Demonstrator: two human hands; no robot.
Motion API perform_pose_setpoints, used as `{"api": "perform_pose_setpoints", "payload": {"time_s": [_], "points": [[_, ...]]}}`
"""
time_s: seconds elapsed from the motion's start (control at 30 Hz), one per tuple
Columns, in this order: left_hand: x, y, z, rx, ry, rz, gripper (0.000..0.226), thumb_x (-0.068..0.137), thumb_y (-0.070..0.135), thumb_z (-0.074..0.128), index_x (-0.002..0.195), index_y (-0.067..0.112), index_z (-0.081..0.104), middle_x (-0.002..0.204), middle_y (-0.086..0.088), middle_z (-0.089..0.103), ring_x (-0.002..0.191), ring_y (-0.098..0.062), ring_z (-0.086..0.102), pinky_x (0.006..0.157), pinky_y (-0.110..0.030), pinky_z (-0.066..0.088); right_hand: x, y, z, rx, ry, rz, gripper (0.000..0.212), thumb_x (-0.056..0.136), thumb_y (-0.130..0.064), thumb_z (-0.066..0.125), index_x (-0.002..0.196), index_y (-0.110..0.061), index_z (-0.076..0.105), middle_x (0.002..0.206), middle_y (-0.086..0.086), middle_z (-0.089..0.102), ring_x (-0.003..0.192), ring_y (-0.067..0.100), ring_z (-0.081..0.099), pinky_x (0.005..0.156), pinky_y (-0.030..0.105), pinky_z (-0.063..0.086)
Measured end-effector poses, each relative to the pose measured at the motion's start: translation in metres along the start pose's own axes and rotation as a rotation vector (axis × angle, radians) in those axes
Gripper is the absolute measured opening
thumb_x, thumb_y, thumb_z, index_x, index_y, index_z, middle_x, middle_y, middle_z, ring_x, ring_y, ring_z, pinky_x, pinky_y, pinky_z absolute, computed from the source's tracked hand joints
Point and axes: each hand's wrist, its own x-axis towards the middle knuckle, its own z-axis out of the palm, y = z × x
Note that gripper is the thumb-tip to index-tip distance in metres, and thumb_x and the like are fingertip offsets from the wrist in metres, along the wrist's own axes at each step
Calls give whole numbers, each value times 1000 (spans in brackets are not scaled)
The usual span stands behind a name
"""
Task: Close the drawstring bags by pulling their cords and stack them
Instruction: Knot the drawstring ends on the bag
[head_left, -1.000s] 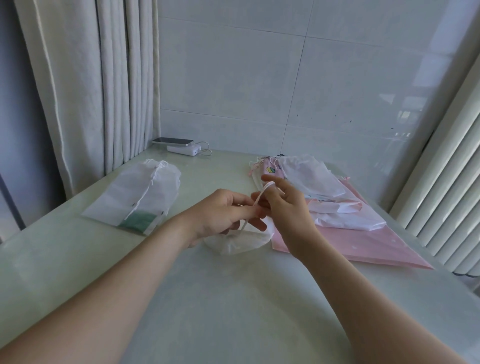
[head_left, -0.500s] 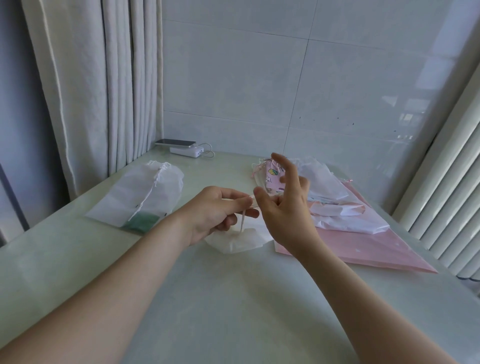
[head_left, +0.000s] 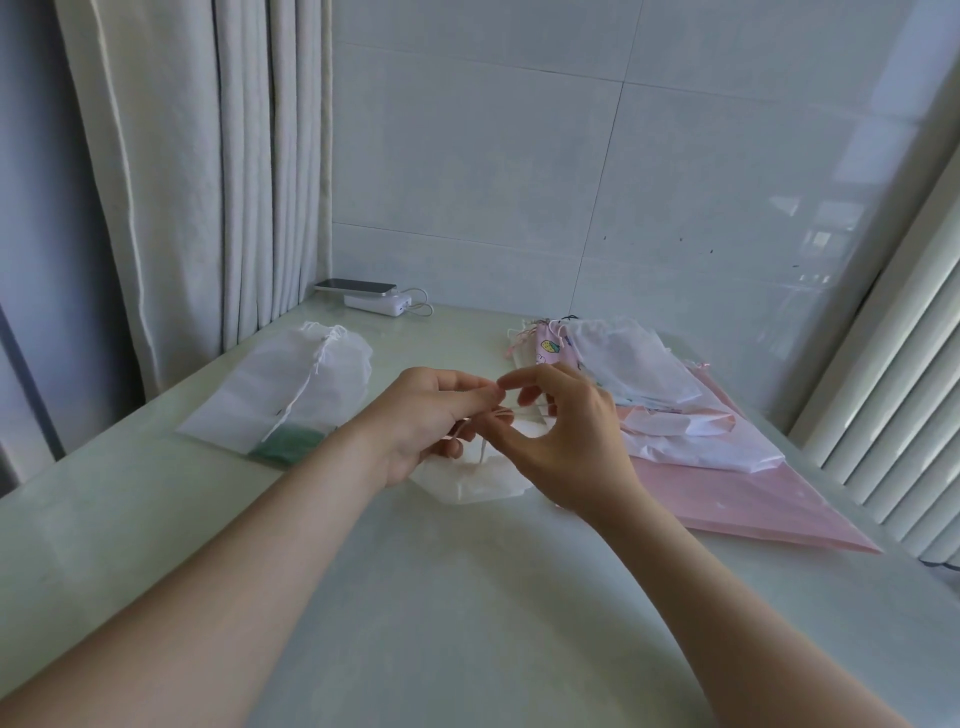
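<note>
The small white bag (head_left: 470, 480) lay crumpled on the pale, glossy bench (head_left: 467, 623), in the middle just below both hands, its thin fabric creased and faintly translucent. The left hand (head_left: 426, 421) held its gathered mouth, fingers (head_left: 467, 397) curled together on the cloth, and a thin pale cord (head_left: 483, 453) hung from that grip. The right hand (head_left: 576, 441) arched beside it, thumb and forefinger bent in an open hook. The forefinger tip met the left fingertips where the cord ran, but whether it nipped the cord could not be told.

Well to the left lay a flat, rectangular mesh bag (head_left: 270, 395), sheer and white. Its mouth was puckered shut, its string trailed across it, and something dark green (head_left: 288, 448) showed through one corner. On the right, a loose pile of bags (head_left: 644, 374), white and printed pink, rested on a smooth pink sheet (head_left: 737, 499) with a pointed corner. At the back a slim phone (head_left: 356, 286) sat on a white, rounded power bank (head_left: 376, 305). A ribbed, pleated curtain (head_left: 208, 182) hung on the left against the shiny tiled wall (head_left: 519, 182).
</note>
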Motion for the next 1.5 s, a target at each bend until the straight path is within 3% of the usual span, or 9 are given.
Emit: {"api": "perform_pose_setpoints", "payload": {"time_s": [0.23,0.5,0.67,0.83,0.93,1.03,1.1,1.3,1.5], "points": [[1,6,-1,89,-45,9,22,93,13,68,107,-1,79,94,-16,76,69,-15,51,58,-26,38,2,11,5,-234,35,-195,23,82,-42,86,99,-28,77,83,-12,66,88,19,53,79,42,47],[4,6,-1,10,-91,-39,11,92,1,61,93,0,72,87,-15,52,66,-18,49,59,-30,35,1,14,5,-589,40,-461,15,86,-13,81,93,-26,78,75,-5,59,78,25,46,69,34,30],[-1,7,4,-25,-41,-68,25,89,3,66,113,-2,66,89,-14,53,68,-20,53,58,-28,40,2,20,10,-674,-32,-457,17,76,-8,80,85,-23,76,71,-4,55,80,24,44,71,33,30],[1,-4,3,416,235,85,50,68,-4,79,104,29,68,121,-2,56,95,-17,69,80,-36,58,-2,9,14,-456,-63,-146,11,86,-9,69,85,-18,75,78,-3,66,83,27,52,74,38,40],[-1,-7,5,582,319,233,32,73,2,82,88,27,68,100,3,66,74,-10,69,63,-27,54,-1,5,17,-196,-121,77,14,96,-16,65,90,-17,77,82,-6,72,89,25,61,79,38,46],[0,-10,5,783,386,392,18,80,8,81,74,25,76,71,13,67,65,-4,59,60,-20,43,2,2,12,16,-132,240,15,97,-18,67,87,-17,78,70,-16,66,72,-1,63,66,20,43],[4,-13,3,806,420,439,17,84,12,80,75,27,81,76,13,73,70,-1,61,62,-11,40,3,1,12,97,-145,316,16,97,-19,67,86,-18,78,64,-17,63,61,-7,58,55,9,38],[4,-12,6,767,334,462,31,91,5,64,97,28,83,55,22,60,61,9,57,57,-3,35,3,0,11,357,-109,479,22,100,-23,63,84,-18,76,64,-5,54,50,8,39,49,21,32],[6,-12,11,696,300,465,12,90,29,73,78,29,73,98,10,62,78,-1,66,74,-18,48,3,4,10,400,-8,503,18,101,-26,64,92,-20,78,64,-12,64,54,-2,51,56,15,39]]}}
